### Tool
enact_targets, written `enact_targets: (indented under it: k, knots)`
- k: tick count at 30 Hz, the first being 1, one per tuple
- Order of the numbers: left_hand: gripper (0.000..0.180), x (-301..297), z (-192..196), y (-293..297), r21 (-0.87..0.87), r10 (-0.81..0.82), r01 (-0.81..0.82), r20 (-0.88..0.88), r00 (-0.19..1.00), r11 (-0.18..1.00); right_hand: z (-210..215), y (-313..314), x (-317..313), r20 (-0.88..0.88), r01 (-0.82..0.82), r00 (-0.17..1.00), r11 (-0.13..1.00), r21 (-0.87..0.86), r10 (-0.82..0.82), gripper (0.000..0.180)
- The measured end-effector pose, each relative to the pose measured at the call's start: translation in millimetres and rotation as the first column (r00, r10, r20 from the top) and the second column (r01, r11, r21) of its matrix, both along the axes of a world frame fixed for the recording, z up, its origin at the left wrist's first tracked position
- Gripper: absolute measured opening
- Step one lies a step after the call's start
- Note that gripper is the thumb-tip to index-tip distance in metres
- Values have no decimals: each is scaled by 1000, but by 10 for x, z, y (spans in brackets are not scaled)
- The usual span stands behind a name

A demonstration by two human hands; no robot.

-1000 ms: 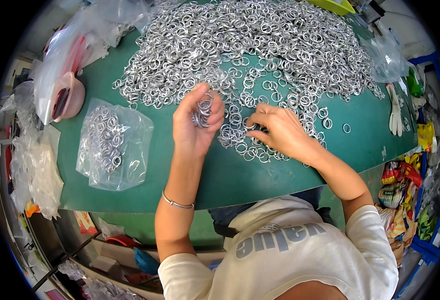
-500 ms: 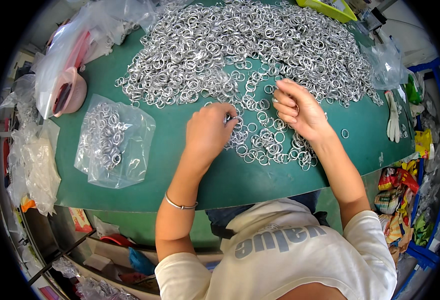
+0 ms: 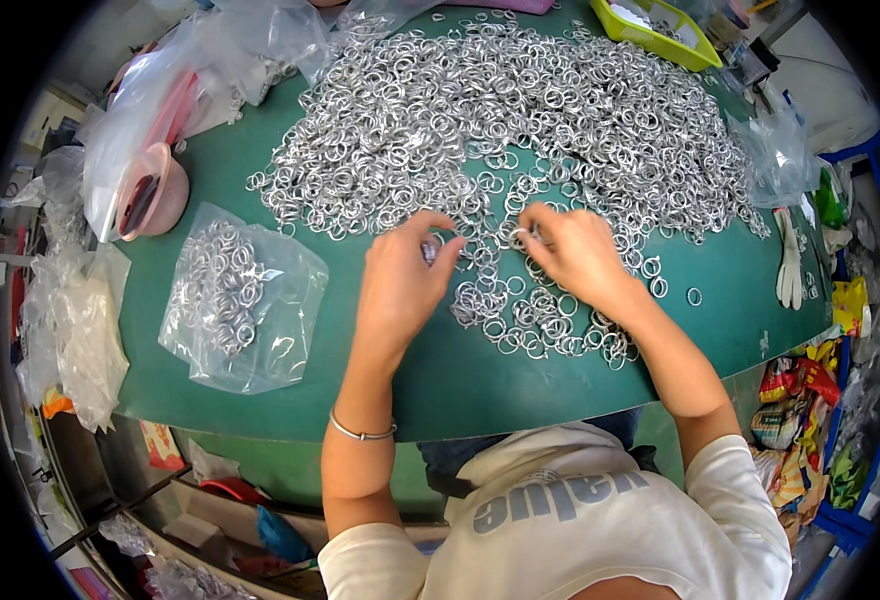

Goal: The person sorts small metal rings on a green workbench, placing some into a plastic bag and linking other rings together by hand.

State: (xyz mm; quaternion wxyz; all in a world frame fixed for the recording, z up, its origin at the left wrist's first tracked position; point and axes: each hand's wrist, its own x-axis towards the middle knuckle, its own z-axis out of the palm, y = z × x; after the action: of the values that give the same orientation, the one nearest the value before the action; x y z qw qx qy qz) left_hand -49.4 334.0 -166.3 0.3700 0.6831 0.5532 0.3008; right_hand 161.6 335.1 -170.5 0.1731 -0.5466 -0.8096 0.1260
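A big heap of silver metal rings (image 3: 390,130) covers the far half of the green table (image 3: 360,395). My left hand (image 3: 405,275) is at the near edge of the heap, its fingers curled around several metal rings that show between thumb and forefinger. To its right, my right hand (image 3: 575,255) pinches a metal ring (image 3: 518,238) between thumb and fingertips. A smaller loose group of rings (image 3: 550,320) lies in front of me, below and between the hands. On the left, a clear plastic bag (image 3: 295,320) lies flat with many rings in it.
At the left edge stands a pink tub (image 3: 170,195) beside plastic bags (image 3: 85,320). A yellow-green basket (image 3: 660,40) is at the far right. Near the right edge are a white glove (image 3: 789,265), a clear bag (image 3: 775,160) and a single stray ring (image 3: 695,296).
My right hand has come down and left from a raised, loosely curled pose to pinch a ring. The left hand's thumb and forefinger have parted somewhat. The view has shifted slightly.
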Motion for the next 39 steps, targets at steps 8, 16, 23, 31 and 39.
enact_targets:
  k: [8,16,23,31,39]
  knots:
    - [46,330,-133,-83,-632,517,579,768,379,515,583,-172,-102,-511,-342,843,902,-265,169,15]
    - [39,447,-73,-230,-691,654,493,702,283,528,633,-112,-73,-567,-443,757,893,-79,325,18]
    - [18,98,-54,-22,-515,391,198,805,446,834,56,162,-5,-147,-119,982,993,-6,117,20]
    - [12,-153,-51,106,134,153,-140,-89,984,981,114,178,52,-413,-150,908,976,-156,73,8]
    - [16,-36,-4,70,122,200,-172,-278,940,977,57,167,300,-328,-69,944,996,-64,45,19]
